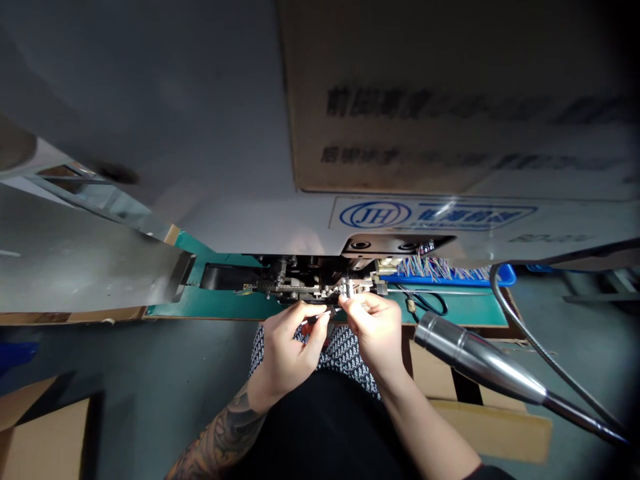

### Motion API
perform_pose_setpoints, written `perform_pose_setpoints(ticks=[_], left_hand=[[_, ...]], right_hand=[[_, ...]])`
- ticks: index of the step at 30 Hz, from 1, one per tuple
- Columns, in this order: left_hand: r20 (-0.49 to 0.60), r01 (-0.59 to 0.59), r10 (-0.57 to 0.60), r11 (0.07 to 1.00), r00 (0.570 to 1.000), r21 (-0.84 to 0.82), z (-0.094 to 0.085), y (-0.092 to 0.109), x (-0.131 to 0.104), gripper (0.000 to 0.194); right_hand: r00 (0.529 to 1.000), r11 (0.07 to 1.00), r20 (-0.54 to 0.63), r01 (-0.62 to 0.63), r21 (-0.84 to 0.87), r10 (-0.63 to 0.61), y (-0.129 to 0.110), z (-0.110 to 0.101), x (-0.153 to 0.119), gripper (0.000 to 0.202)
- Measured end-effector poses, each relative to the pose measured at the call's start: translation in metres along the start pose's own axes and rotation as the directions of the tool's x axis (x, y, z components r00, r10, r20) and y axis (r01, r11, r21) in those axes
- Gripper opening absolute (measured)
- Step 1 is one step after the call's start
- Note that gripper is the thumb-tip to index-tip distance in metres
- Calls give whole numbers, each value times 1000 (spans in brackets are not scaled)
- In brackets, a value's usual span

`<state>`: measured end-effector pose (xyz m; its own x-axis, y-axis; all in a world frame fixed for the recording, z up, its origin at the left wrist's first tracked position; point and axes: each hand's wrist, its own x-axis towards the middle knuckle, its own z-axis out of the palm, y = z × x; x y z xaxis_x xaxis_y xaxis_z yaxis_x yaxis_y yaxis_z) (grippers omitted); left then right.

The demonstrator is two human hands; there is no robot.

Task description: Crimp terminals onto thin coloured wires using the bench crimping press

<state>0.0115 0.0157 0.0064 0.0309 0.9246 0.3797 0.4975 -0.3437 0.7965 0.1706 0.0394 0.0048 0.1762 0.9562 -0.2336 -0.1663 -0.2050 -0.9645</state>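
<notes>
1. Far left: a blue item (17, 353) and an opened cardboard box (47, 437) lie low, on or near the grey floor (165, 387). Above them, a broad grey metal panel (95, 260) reaches in toward the tabletop.
2. Left of centre: the green tabletop (203, 305) shows beneath the machine. A black, smooth-surfaced part (230, 276) extends from the machine's left side.
3. Centre: the metal mechanism (300, 289) sits under the pale machine housing (225, 160), just beyond the hands.
4. Left hand (293, 347): thumb and index finger closed in a pinch on a small black piece (332, 311). The piece is in front of the mechanism, between the two hands. Its exact form cannot be made out.
5. Right hand (373, 330): fingers bent, thumb and index tips brought near each other beside the piece and close to the mechanism's pale metal parts. Whether they grip anything cannot be told.
6. Right of centre: the housing bears a blue "JH" label (375, 215). Below and to its right, a blue tray (505, 275) holds many thin multicoloured wires (435, 268); a black cable (440, 305) loops on the tabletop nearby.
7. Far right: a shiny metal cylinder (480, 357) slants across the view near a flexible metal conduit (530, 340). Cardboard (500, 430) lies below.
</notes>
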Motion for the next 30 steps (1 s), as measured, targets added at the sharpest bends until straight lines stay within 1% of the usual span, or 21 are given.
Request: perform_pose_setpoints(ticks=[7, 17, 22, 25, 27, 29, 30], left_hand=[[-17, -22, 22, 1000, 1000, 7, -1, 3, 0, 8], [-25, -18, 18, 999, 1000, 27, 0, 4, 3, 7], [-23, -1, 2, 999, 1000, 32, 0, 1, 0, 7], [-4, 9, -9, 999, 1000, 41, -1, -1, -2, 6], [28, 15, -16, 999, 999, 41, -2, -3, -2, 7], [104, 21, -23, 1000, 994, 22, -5, -4, -2, 9], [156, 34, -33, 999, 987, -2, -8, -5, -1, 11]], right_hand=[[998, 996, 24, -58, 75, 56, -4, 1, -1, 51], [1000, 995, -3, -31, 91, 31, -2, 4, -2, 50], [1000, 998, -5, -10, 60, 11, -1, 4, -4, 48], [999, 999, -21, 40, -12, -40, -1, 4, -7, 45], [994, 990, -32, 106, -91, -109, 2, 3, -10, 38], [976, 962, -13, 214, -172, -219, 8, -1, -13, 29], [959, 940, 11, 278, -199, -282, 11, -3, -16, 23]])
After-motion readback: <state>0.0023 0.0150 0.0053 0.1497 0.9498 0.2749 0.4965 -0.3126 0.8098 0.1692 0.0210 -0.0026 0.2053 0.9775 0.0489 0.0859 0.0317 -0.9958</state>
